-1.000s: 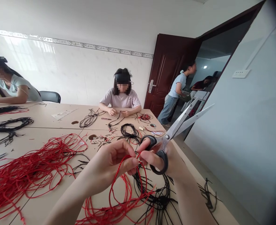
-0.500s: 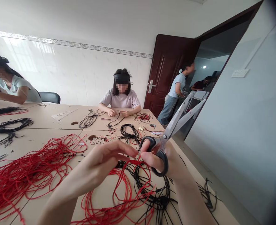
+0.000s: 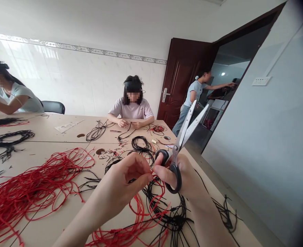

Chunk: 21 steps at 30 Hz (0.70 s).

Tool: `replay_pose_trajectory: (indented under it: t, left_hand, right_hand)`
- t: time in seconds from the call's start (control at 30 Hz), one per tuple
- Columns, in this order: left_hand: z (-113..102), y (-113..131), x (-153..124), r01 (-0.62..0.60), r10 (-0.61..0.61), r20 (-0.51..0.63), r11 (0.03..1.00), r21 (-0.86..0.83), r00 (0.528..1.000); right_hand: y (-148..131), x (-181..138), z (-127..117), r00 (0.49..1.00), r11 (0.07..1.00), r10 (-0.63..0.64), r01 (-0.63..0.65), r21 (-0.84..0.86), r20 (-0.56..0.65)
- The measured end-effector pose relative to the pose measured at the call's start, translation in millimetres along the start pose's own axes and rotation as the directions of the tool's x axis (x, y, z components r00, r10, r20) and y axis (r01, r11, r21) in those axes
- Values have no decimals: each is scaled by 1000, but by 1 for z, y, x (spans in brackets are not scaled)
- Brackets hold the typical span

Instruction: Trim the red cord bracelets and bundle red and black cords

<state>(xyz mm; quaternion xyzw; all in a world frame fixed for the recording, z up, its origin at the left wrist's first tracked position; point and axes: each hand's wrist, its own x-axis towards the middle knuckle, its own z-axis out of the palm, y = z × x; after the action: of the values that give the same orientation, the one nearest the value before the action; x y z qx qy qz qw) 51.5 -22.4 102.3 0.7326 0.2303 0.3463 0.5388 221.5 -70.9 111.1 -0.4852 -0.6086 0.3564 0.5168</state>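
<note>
We are working at the near edge of a wide tan surface, strewn with cord from end to end. Toward its left edge a big loose red heap is sprawling. At the near right corner a black tangle is lying under our wrists, and a smaller black coil is sitting further in, toward the middle. At the far edge a seated person is handling cords of their own. Another person is leaning on the far left corner, and a third is standing by the open door.

Our right hand is gripping the scissors, thumb and a finger through the black loops. The blades are pointing up and away from us, slightly parted and well clear of any cord.

Our left hand is curling in, thumb and forefinger pressed together on a single red cord. This cord is looping down from the pinch onto the surface, across the black tangle. The fingertips of both hands are meeting at that pinch, just above the surface.

We judge that we are sorting out and holding one strand. The blades are not yet at the cord.
</note>
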Motion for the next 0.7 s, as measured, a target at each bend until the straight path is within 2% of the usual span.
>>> replay_pose_trajectory:
  t: [0.23, 0.37, 0.47, 0.57, 0.63, 0.7]
  left_hand:
    - [-3, 4, -3, -13, 7, 36, 984, 178, 999]
    - [-6, 4, -4, -76, 55, 79, 950, 303, 995]
    - [-7, 3, -4, -93, 73, 94, 967, 237, 993]
    - [-7, 2, -3, -82, 75, 49, 986, 146, 996]
    - [-8, 2, -3, -84, 84, 8, 992, 97, 996]
    - [-10, 3, -3, -93, 94, -29, 994, 51, 995]
  right_hand:
    - [-3, -2, 3, 999, 999, 45, -44, 4, -17]
    - [-2, -1, 5, 998, 998, 56, -56, -3, -6]
    - [0, 0, 4, 999, 999, 35, -35, -40, -18]
    - [2, 0, -7, 999, 995, -43, 40, -87, -25]
    - [2, -4, -20, 996, 989, -79, 84, -118, 44]
    - [0, -11, -37, 987, 983, -51, 78, -168, 155]
